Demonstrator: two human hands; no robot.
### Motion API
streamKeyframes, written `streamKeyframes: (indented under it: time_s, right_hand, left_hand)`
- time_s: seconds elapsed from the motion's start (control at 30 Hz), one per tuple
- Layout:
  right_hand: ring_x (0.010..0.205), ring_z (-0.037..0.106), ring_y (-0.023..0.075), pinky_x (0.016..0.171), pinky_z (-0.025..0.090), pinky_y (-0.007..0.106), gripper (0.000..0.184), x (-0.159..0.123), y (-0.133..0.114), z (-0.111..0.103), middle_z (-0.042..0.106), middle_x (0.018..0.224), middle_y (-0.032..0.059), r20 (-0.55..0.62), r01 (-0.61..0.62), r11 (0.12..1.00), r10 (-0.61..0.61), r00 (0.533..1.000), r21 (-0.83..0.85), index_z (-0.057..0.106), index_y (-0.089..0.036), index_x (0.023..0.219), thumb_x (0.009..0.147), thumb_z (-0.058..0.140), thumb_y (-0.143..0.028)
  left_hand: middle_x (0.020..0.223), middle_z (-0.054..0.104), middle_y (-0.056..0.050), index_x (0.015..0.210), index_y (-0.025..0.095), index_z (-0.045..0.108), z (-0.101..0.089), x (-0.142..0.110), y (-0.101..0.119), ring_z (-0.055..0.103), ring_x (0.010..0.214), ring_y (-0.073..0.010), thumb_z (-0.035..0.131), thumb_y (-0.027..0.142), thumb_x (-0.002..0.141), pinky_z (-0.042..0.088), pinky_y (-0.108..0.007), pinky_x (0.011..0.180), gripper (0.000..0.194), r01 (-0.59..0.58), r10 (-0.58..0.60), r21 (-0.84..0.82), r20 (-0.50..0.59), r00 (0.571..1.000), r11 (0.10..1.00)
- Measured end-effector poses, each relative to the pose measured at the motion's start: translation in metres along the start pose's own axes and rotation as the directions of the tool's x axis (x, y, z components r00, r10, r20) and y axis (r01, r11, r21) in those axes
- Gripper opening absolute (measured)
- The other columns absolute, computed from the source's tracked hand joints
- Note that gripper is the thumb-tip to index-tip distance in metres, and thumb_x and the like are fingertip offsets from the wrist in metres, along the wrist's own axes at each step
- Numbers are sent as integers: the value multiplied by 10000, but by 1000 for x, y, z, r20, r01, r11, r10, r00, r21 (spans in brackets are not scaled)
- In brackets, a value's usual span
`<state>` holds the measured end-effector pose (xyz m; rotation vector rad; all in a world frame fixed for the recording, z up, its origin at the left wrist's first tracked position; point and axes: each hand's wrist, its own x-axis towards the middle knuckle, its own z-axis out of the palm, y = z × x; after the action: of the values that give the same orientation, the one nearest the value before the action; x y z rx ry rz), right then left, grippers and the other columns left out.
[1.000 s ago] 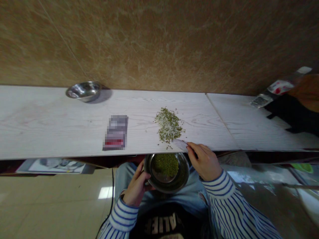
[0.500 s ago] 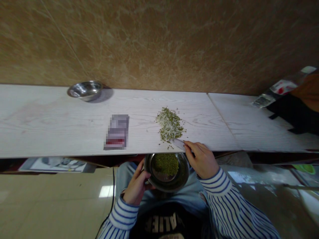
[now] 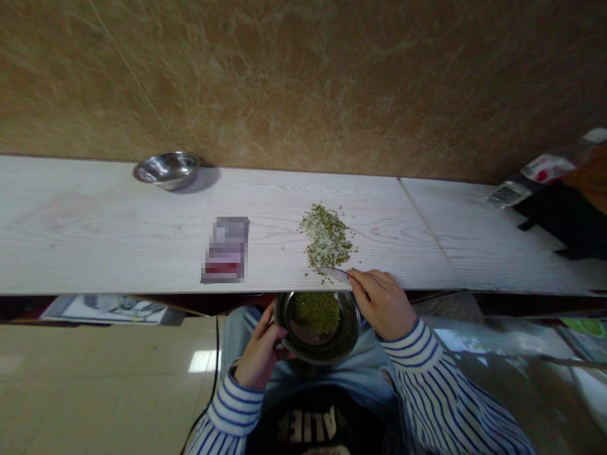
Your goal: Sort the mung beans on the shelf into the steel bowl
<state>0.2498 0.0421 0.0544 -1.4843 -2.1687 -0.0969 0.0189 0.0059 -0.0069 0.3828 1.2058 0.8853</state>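
My left hand (image 3: pixel 262 346) grips the left rim of a steel bowl (image 3: pixel 349 338), thumb on top and fingers underneath. The bowl is over my lap, just under the counter's front edge, with green mung beans (image 3: pixel 317 311) inside. My right hand (image 3: pixel 383 302) is closed around a thin, pale, spoon-like utensil (image 3: pixel 334 273); its exact kind is unclear. The utensil's tip lies at the near edge of a spread pile of green beans mixed with white grains (image 3: pixel 327 235) on the counter. A few beans are scattered around that pile.
Another steel bowl (image 3: pixel 168 172) stands on the white wood-grain counter (image 3: pixel 109 240) near the wall. A blurred-out flat object (image 3: pixel 226 249), perhaps a phone, lies left of the pile. At far right are a clear bottle (image 3: pixel 545 169) and a black item (image 3: pixel 554 218). An open drawer (image 3: pixel 114 309) sits below.
The utensil has turned from showing a broad face to a narrower one, its tip slightly further left. My left hand and the bowl stay put; the view has shifted slightly.
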Motion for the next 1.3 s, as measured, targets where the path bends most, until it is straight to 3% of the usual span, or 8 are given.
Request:
streamKeyframes:
  time_s: [0.4,0.7,0.93,1.3]
  right_hand:
    - [813,582,161,760,413,306,225,6,-2,3,665,871,67,14,27,1000,-27,1000,-2,591,-156,1032,897,421,-213]
    - [829,582,163,760,410,308,227,15,-7,7,668,883,67,55,25,999,-27,998,49,586,-162,1042,899,416,-209]
    - [859,575,161,763,395,310,218,23,-10,8,672,912,58,106,84,992,-93,990,89,578,-183,1047,895,423,-177]
    - [888,572,152,777,389,312,210,8,-10,-5,670,906,53,149,157,973,-183,972,169,583,-183,1024,884,431,-150]
  left_hand:
    - [870,589,-4,1334,320,383,-1,0,1,557,686,-151,538,141,660,495,-272,510,715,4,-4,-1,20,1000,1000]
    - [877,603,-4,1301,303,426,1,0,3,556,696,-148,550,137,653,497,-276,539,681,0,0,-36,10,1000,999]
    - [916,615,-3,1261,298,467,-1,-1,3,581,757,-157,558,139,643,498,-275,595,644,-20,23,-57,37,999,998]
    - [841,601,20,1262,278,449,9,-2,7,548,646,-126,550,120,634,461,-258,548,655,-5,9,-61,67,998,998]
